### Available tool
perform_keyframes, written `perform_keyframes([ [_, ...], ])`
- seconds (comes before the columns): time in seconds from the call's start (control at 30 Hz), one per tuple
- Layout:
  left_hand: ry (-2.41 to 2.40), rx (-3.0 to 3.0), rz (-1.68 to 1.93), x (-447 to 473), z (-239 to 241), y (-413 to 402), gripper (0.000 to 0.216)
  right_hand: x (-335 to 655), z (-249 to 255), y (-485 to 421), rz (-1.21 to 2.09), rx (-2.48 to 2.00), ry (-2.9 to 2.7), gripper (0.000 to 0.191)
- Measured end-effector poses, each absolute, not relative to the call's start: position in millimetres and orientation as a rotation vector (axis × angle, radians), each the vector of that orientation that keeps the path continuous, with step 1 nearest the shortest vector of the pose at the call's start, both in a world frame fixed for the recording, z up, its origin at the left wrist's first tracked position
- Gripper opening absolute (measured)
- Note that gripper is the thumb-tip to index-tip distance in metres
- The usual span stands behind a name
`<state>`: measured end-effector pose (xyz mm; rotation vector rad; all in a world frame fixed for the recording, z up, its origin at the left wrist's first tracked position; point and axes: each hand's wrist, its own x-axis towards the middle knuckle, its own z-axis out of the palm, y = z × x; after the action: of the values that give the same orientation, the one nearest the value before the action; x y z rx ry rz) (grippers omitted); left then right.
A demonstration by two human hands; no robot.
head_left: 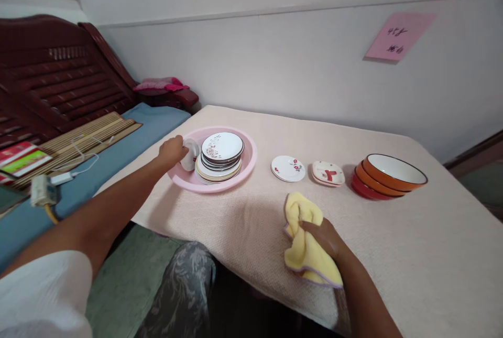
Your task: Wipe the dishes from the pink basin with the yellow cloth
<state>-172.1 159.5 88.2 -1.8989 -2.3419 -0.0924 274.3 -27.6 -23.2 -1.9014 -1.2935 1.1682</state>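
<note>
L hand (pixel 172 151) at L rim of pink basin (pixel 252 162), nr L edge of tabletop (pixel 236 217); fingers closed on tilted white dish (pixel 190 157), just beside plate stack (pixel 219 162) in basin. R hand (pixel 324 237) nr near edge, fingers bunched round yellow cloth (pixel 308 255); can't tell if touching tabletop. Step in hand, prob.: taking hold of white dish, cloth at the ready. Called for next, by the look of it: steady pinch, lift clear w/o knocking stack. In the way: plate stack on dish's R, plus raised rim. Mid-tabletop: floral plates (pixel 288 169), then square dishes (pixel 328 173); toward R edge, nested orange & red bowls (pixel 381 183). Past L edge, dark wooden bench (pixel 39 60); on wall past far edge, pink note (pixel 401 37) w/ handwriting.
</note>
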Motion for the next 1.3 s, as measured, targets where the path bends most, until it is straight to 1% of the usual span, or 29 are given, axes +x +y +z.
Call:
perform_keyframes([
  [0.1, -2.390, -1.897, -0.204, -173, 90, 155, 0.030, 274, -24, -27, 1.157, -1.920, -1.291, 0.031],
  [0.17, -2.424, -1.893, -0.414, -176, 92, 150, 0.022, 275, -25, -27, 1.161, -1.937, -1.283, 0.031],
  [0.27, -2.443, -1.800, -0.920, -184, 96, 140, 0.012, 273, -21, -27, 1.161, -1.923, -1.280, 0.034],
  [0.37, -2.433, -1.559, -1.509, -194, 101, 127, 0.014, 266, -9, -31, 1.236, -1.859, -1.252, 0.040],
  [0.43, -2.403, -1.436, -1.781, -195, 105, 117, 0.013, 260, -1, -34, 1.334, -1.792, -1.192, 0.046],
  [0.5, -2.339, -1.415, -1.981, -189, 110, 105, 0.017, 256, 4, -36, 1.356, -1.723, -1.150, 0.052],
  [0.53, -2.281, -1.425, -2.112, -182, 113, 98, 0.020, 254, 4, -35, 1.318, -1.708, -1.150, 0.053],
  [0.6, -1.986, -1.455, -2.635, -159, 119, 82, 0.021, 252, 0, -33, 1.187, -1.711, -1.196, 0.054],
  [0.63, -1.867, -1.466, -2.822, -144, 121, 73, 0.020, 251, -3, -31, 1.118, -1.725, -1.232, 0.054],
  [0.7, -1.852, -1.391, -3.050, -107, 123, 56, 0.015, 247, -9, -27, 1.010, -1.757, -1.313, 0.053],
  [0.8, -1.958, -1.329, -3.257, -39, 116, 32, 0.011, 237, -15, -22, 0.910, -1.805, -1.457, 0.055],
  [0.9, -2.137, -1.469, -3.365, 31, 98, 10, 0.016, 230, -17, -20, 0.852, -1.813, -1.583, 0.055],
  [1.0, -2.276, -1.603, -3.419, 82, 71, -4, 0.024, 234, -15, -23, 1.084, -1.702, -1.554, 0.037],
  [1.07, -2.322, -1.697, -3.513, 97, 50, -6, 0.030, 242, -12, -27, 1.229, -1.609, -1.417, 0.029],
  [1.13, -2.354, -1.761, -3.565, 99, 30, -2, 0.035, 252, -8, -30, 1.252, -1.589, -1.248, 0.027],
  [1.2, -2.446, -1.792, -3.519, 91, 13, 4, 0.040, 262, -5, -30, 1.189, -1.659, -1.064, 0.025],
  [1.3, -2.535, -1.841, -3.438, 78, -1, 14, 0.042, 275, -3, -26, 0.987, -1.713, -0.784, 0.025],
])
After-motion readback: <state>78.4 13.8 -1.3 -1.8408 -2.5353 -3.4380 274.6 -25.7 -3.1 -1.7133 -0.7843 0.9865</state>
